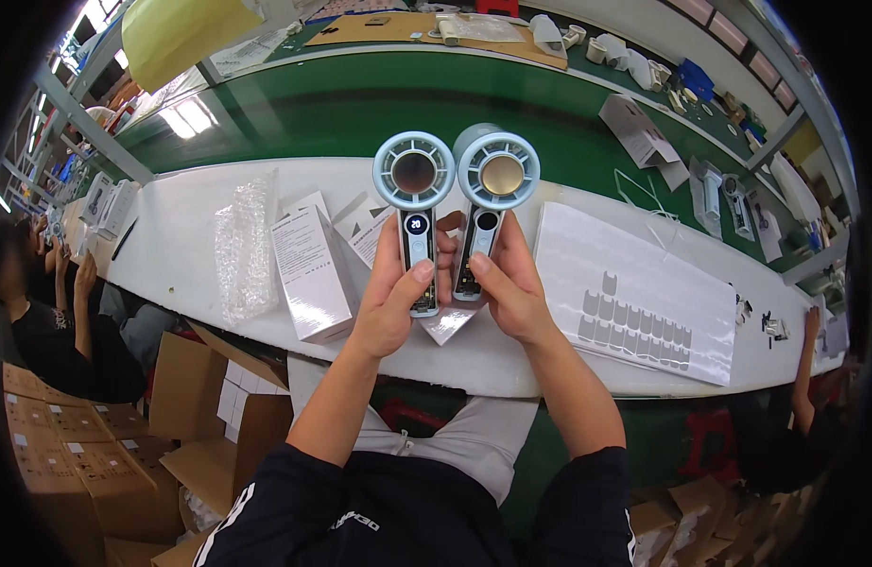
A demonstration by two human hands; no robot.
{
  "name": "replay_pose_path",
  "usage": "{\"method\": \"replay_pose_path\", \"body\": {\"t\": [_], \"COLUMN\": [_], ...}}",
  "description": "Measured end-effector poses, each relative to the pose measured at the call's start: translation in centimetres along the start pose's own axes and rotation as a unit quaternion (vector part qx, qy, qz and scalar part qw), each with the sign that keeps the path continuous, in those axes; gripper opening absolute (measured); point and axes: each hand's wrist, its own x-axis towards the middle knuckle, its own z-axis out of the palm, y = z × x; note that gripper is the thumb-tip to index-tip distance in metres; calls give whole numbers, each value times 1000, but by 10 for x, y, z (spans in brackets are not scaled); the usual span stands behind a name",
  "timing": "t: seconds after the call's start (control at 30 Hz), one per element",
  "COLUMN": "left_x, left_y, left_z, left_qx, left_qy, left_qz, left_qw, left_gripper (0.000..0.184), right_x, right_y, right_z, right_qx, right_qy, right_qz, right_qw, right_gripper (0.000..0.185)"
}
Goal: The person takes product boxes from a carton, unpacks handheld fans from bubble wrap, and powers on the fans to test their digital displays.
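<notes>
Side by side above the white table (492, 364), each of my hands grips a light blue handheld fan upright by its handle. My left hand (388, 307) is closed round the left handheld fan (419, 248), thumb on the handle front; its small round display is lit and reads 20. In my right hand (516, 288) is the right handheld fan (483, 241), whose round display looks dark. Both handles show inner parts through their fronts. White printed boxes (313, 269) lie beside and beneath my hands, partly hidden.
Bubble wrap (247, 250) lies left of the boxes. At right is a sheet with grey stickers (634, 317). A green conveyor belt (332, 109) runs behind. Co-workers sit left (62, 331) and right (785, 416). An open carton (204, 397) stands below at left.
</notes>
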Motion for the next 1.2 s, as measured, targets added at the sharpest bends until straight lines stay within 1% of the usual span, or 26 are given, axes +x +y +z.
{"method": "replay_pose_path", "body": {"t": [0.4, 0.5, 0.6, 0.8, 0.93, 1.0, 1.13, 1.2], "left_x": [-1, -2, -1, -1, -1, -1, -1, -1], "left_y": [-1, -2, -2, -2, 1, 2, -1, 0], "left_z": [-1, -1, -3, -2, 1, 0, -4, -1], "left_qx": [-6, -12, -5, 2, -22, -7, -26, -12], "left_qy": [0, 0, -6, 0, 2, -2, -14, -7], "left_qz": [2, 1, -1, -1, 4, 0, -2, -3], "left_qw": [1000, 1000, 1000, 1000, 1000, 1000, 1000, 1000], "left_gripper": [54, 54, 56, 56, 53, 52, 50, 51], "right_x": [-1, -1, -1, 0, -1, -1, -2, -2], "right_y": [-1, -1, 1, 2, 1, 2, 1, 2], "right_z": [1, -1, -4, -4, 0, -1, -1, -3], "right_qx": [-27, -28, 23, -31, -27, -21, -45, -43], "right_qy": [20, 10, -11, 4, 13, 14, 17, 11], "right_qz": [-2, -1, 22, 0, -6, -1, -12, -21], "right_qw": [999, 1000, 999, 1000, 1000, 1000, 999, 999], "right_gripper": [60, 59, 59, 62, 64, 64, 61, 60]}}
